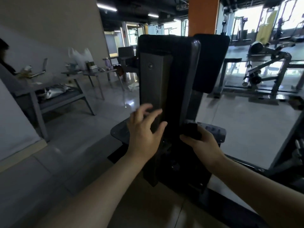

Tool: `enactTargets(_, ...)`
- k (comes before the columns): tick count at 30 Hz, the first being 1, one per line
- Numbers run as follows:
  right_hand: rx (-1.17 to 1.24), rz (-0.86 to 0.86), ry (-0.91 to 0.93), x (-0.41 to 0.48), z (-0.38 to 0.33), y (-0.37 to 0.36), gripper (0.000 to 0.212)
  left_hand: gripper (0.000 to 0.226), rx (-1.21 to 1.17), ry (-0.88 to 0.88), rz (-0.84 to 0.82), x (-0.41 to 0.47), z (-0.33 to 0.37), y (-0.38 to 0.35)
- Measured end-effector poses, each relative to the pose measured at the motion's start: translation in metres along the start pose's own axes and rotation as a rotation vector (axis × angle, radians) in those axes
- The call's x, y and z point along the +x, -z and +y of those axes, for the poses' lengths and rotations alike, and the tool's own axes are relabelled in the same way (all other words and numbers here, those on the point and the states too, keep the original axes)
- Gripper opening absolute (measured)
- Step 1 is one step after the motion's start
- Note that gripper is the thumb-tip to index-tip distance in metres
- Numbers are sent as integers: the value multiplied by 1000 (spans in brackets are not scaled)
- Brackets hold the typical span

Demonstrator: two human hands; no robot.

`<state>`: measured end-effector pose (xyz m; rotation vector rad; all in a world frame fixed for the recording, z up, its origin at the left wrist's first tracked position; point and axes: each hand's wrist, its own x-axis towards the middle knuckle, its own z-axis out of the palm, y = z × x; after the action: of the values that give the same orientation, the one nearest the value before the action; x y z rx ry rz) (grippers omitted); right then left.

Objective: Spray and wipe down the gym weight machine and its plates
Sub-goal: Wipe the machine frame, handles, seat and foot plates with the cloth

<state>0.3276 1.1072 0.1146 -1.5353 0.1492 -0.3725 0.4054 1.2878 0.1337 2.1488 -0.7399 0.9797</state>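
Head view: machine column (154, 83) upright; right hand (204, 145) grips black cloth (190, 131).

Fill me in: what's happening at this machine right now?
A person is wiping a gym weight machine. The right hand grips a dark cloth against the lower part of its upright frame. The left hand is open, fingers spread at the grey panel; blur hides whether it touches. No spray bottle is in view.
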Motion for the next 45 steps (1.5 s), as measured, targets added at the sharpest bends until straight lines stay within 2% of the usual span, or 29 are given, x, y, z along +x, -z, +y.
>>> enactTargets(1, 45, -59, -8, -6, -8, -1, 24, 40, -111, 137, -128, -3, 1, 5)
enactTargets(4, 178, -160, -31, -14, -21, -5, 23, 56, -569, 649, -558, -9, 11, 23)
enactTargets(6, 202, -196, -13, -15, -26, -9, 27, 41, -750, 735, -626, -13, 15, 29)
enactTargets(8, 167, -202, 27, -15, -28, -12, 29, 28, -808, 739, -611, -13, 16, 32)
enactTargets(12, 15, -204, 127, -14, -27, -11, 40, 21, -759, 713, -601, -9, 14, 36)
enactTargets(17, -68, -110, 132, -11, -21, -11, 52, 13, -620, 640, -382, -3, 7, 42)
enactTargets(19, -129, -86, 145, -12, -22, -13, 61, 8, -588, 603, -349, -2, 5, 43)
enactTargets(23, -231, -163, 213, -16, -21, -19, 77, 22, -506, 462, -322, 1, 5, 42)
enactTargets(26, -219, -172, 191, -18, -20, -23, 63, 25, -523, 362, -275, 5, 8, 47)
enactTargets(32, -137, -83, 128, -19, -34, -27, 11, 27, -500, 229, -205, 10, 8, 46)
enactTargets(35, -70, -20, 82, -16, -47, -29, 14, 25, -522, 276, -122, 12, -3, 41)
enactTargets(38, 85, 125, 65, -9, -72, -37, 10, 28, -484, 356, -13, 18, -16, 38)
enactTargets(42, 39, 336, 392, 8, -117, -55, 20, 30, -509, 395, 53, 24, -28, 29)
enactTargets(45, -114, 388, 594, 32, -144, -74, 34, 30, -472, 445, 27, 33, -28, 22)
